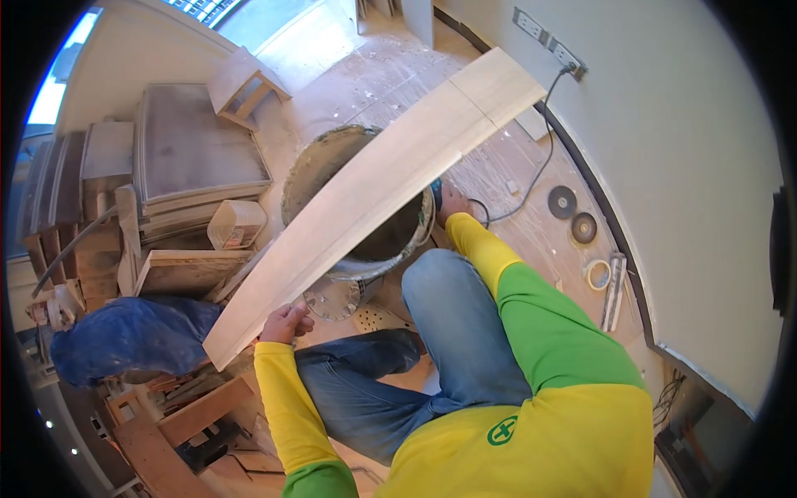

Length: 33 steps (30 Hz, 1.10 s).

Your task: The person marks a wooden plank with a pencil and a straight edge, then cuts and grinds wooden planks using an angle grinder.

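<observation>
A long, pale plank-like tile (374,187) lies across the top of a large, dirty bucket (365,267), with a thin line crossing it near its far end. At its near end, my left hand (285,324) is closed at the lower edge, fingers curled and partly hidden. My right hand (452,202) is beyond the bucket's right rim, wrapped round a teal corded power tool (437,192). Most of that tool is hidden behind the tile and bucket, so its exact kind does not show.
A cord (544,166) runs from the tool's side to a wall outlet (566,58). Two round discs (562,202), a tape roll (596,274) and a foil-like strip (614,292) lie along the right wall. Stacked boards (195,145) and a blue covering (133,340) stand left.
</observation>
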Each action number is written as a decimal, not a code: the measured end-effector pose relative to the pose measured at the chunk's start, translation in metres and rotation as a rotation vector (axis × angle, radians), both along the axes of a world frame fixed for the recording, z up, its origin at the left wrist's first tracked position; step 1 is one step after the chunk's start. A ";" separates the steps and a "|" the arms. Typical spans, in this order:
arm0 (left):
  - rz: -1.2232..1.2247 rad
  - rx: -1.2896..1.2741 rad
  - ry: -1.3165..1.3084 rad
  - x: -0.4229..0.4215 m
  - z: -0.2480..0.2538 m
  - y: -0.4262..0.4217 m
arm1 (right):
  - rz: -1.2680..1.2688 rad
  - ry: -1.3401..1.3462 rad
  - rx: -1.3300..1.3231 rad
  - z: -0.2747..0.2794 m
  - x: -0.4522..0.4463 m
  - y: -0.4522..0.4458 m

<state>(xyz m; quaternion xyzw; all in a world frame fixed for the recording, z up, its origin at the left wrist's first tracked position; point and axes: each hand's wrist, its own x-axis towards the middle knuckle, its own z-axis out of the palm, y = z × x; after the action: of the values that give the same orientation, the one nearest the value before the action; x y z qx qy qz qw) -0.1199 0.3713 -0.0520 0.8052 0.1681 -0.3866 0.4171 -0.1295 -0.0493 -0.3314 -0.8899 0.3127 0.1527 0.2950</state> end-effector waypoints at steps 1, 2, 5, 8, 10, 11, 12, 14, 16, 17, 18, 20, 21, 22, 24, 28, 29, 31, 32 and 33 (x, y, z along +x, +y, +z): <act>-0.011 0.013 -0.003 0.000 -0.001 0.000 | -0.012 0.025 -0.019 -0.004 0.008 0.000; -0.022 0.024 -0.008 0.000 -0.002 0.000 | -0.009 0.012 -0.022 -0.007 0.011 -0.001; -0.030 0.034 0.007 0.003 -0.004 -0.004 | -0.028 0.053 -0.037 -0.008 0.016 -0.003; -0.030 0.035 0.013 0.003 0.003 -0.021 | -0.020 0.062 0.031 -0.008 0.014 -0.015; -0.064 0.026 0.014 0.005 0.001 -0.025 | 0.100 0.038 0.088 0.027 0.010 -0.030; -0.057 0.018 -0.007 0.006 0.002 -0.026 | 0.011 -0.015 0.157 0.046 0.007 -0.034; -0.072 0.023 -0.001 0.007 0.002 -0.029 | 0.017 -0.035 0.145 0.055 0.002 -0.038; -0.090 0.015 -0.016 0.008 0.001 -0.030 | -0.047 -0.069 0.212 0.065 -0.025 -0.048; -0.087 -0.036 0.004 0.010 -0.003 -0.028 | -0.111 -0.100 0.276 0.086 -0.076 -0.058; -0.086 -0.052 -0.020 0.010 -0.003 -0.028 | -0.125 -0.164 0.247 0.056 -0.111 -0.071; -0.088 -0.052 -0.049 0.008 -0.004 -0.027 | -0.194 -0.098 0.428 0.081 -0.148 -0.081; -0.085 -0.068 -0.091 0.004 -0.001 -0.026 | -0.291 -0.058 0.418 0.113 -0.230 -0.096; -0.076 -0.115 -0.162 0.002 0.001 -0.024 | -0.361 -0.101 0.511 0.159 -0.270 -0.094; -0.065 -0.162 -0.233 0.000 0.003 -0.022 | -0.430 -0.193 0.641 0.146 -0.318 -0.102; -0.055 -0.269 -0.315 -0.002 -0.001 -0.017 | -0.535 -0.282 0.671 0.159 -0.404 -0.111; -0.037 -0.615 -0.529 -0.019 0.030 -0.058 | -0.751 -0.472 0.799 0.233 -0.510 -0.100; -0.066 -0.740 -0.517 -0.028 0.033 -0.079 | -0.734 -0.494 0.797 0.255 -0.513 -0.097; -0.182 -0.921 -0.481 -0.058 0.045 -0.139 | -0.810 -0.656 0.845 0.289 -0.510 -0.078; -0.218 -0.910 -0.403 -0.080 0.059 -0.177 | -0.791 -0.674 0.843 0.297 -0.499 -0.074; -0.358 -0.890 -0.470 -0.100 0.061 -0.213 | -0.722 -0.782 0.850 0.308 -0.484 -0.071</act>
<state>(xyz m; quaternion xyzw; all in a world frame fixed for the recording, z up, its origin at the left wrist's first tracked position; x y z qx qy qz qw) -0.2202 0.1583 0.0092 0.6316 -0.2500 -0.2947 0.6721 -0.6138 -0.1206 -0.0233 -0.5262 0.3735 -0.1786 0.7428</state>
